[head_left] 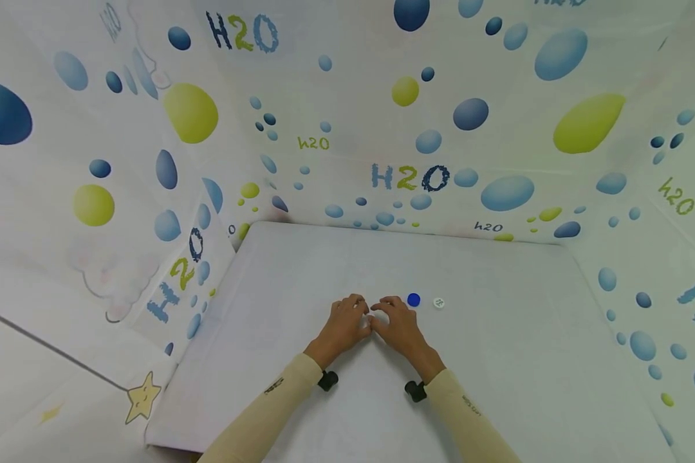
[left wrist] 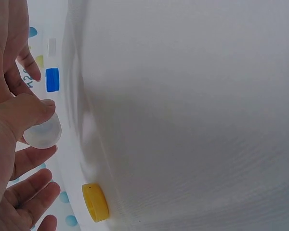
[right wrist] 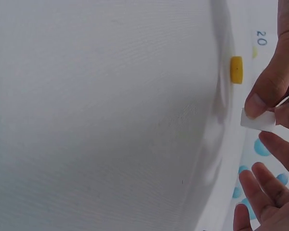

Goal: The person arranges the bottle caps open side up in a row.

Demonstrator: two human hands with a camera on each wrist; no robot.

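Note:
In the head view both hands meet over the white table. My left hand (head_left: 347, 319) pinches a round, translucent white cap (left wrist: 42, 132), its thumb on the cap's face. Close against it, my right hand (head_left: 398, 326) has its fingertips at a white piece (right wrist: 258, 120), seen square and side-on in the right wrist view under a thumb. I cannot tell whether these are one cap or two. The outer fingers of both hands spread apart. Just beyond my right hand lies a blue cap (head_left: 414, 299), with a clear whitish cap (head_left: 438, 303) to its right.
A yellow cap (left wrist: 95, 202) stands on the table in both wrist views, hidden in the head view. The white-covered table (head_left: 498, 360) meets a patterned curtain (head_left: 469, 148) at the back and sides. Small black cameras (head_left: 327, 380) sit at both wrists.

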